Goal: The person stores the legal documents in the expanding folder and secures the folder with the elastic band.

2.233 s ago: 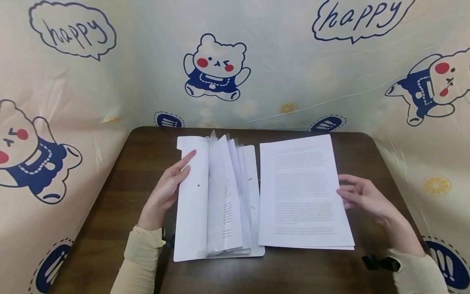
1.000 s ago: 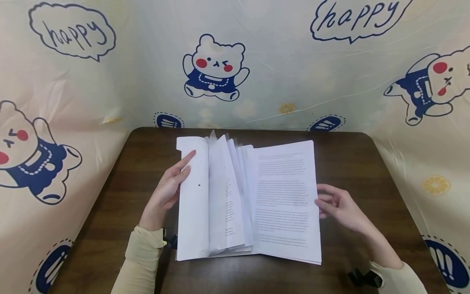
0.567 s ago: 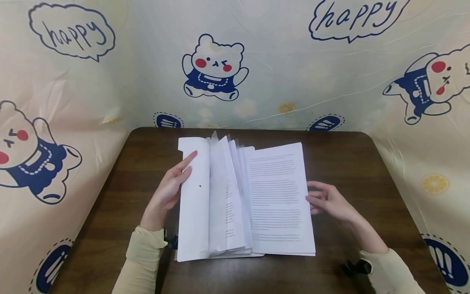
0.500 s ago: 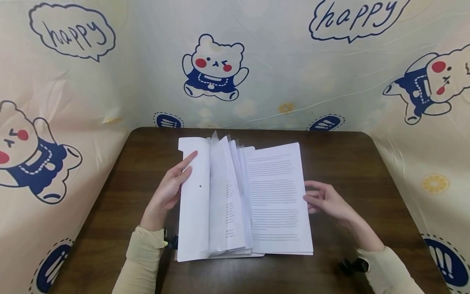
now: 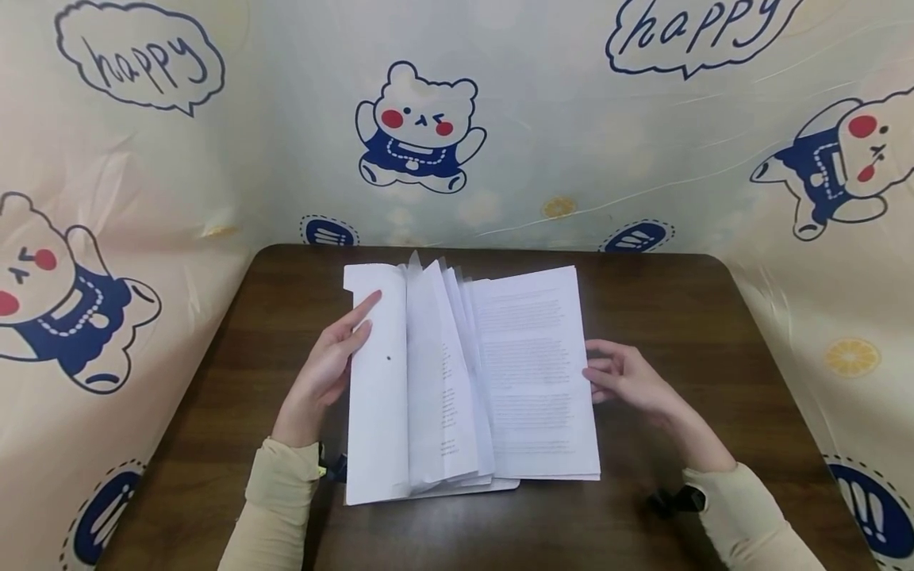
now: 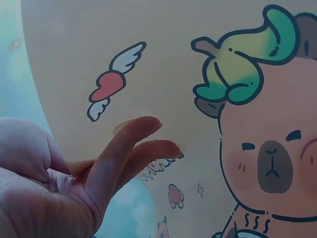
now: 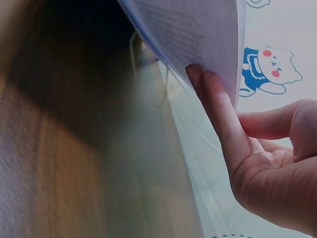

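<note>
Lying open near the middle of the dark wooden table (image 5: 664, 317): a white expanding folder (image 5: 400, 388) with its front flap turned up and back on the left and several thin translucent dividers fanned upright along the spine, a few lines of print showing on the sheet behind them. Resting against the outer face of that raised flap with long, nearly straight fingers, the left hand (image 5: 330, 369), thumb tucked below, not curled round anything; seen from the left wrist as relaxed fingers spread before a cartoon-printed cloth. Spread over the folder's right half and jutting past its right edge, a stack of printed pages (image 5: 537, 373), white, covered in small grey paragraphs of text, top sheet flat, right corners slightly off the table, left edge tucked in among the dividers. Touching the right edge of the stack about halfway down, the right hand (image 5: 623, 379), fingers loosely bent with the tips under and against the paper edge, thumb just above; from the right wrist, two fingertips (image 7: 210, 94) pressed up beneath the lifted sheets. Hung behind and beside the table, a pale backdrop (image 5: 571, 119) printed with bears and "happy" bubbles.
</note>
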### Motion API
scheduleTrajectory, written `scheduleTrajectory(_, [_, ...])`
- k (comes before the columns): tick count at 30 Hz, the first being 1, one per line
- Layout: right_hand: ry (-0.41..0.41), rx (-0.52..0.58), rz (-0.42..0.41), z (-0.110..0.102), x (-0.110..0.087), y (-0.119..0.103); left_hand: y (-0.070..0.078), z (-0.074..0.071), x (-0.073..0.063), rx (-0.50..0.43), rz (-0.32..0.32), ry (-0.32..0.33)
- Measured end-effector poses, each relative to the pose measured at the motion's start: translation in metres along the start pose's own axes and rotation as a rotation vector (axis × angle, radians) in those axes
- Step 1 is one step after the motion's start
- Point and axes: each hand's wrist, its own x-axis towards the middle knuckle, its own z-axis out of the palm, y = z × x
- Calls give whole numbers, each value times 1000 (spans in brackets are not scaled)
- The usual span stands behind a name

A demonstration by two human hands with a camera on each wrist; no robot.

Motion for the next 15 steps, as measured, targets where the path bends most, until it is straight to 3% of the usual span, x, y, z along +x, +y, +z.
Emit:
scheduleTrajectory(7, [-32, -8, -18, -9, -2, -4, 0, 2, 2, 15, -13, -4])
scheduleTrajectory(15, [-94, 32, -24, 0, 6, -2, -1, 3, 2, 18, -8, -4])
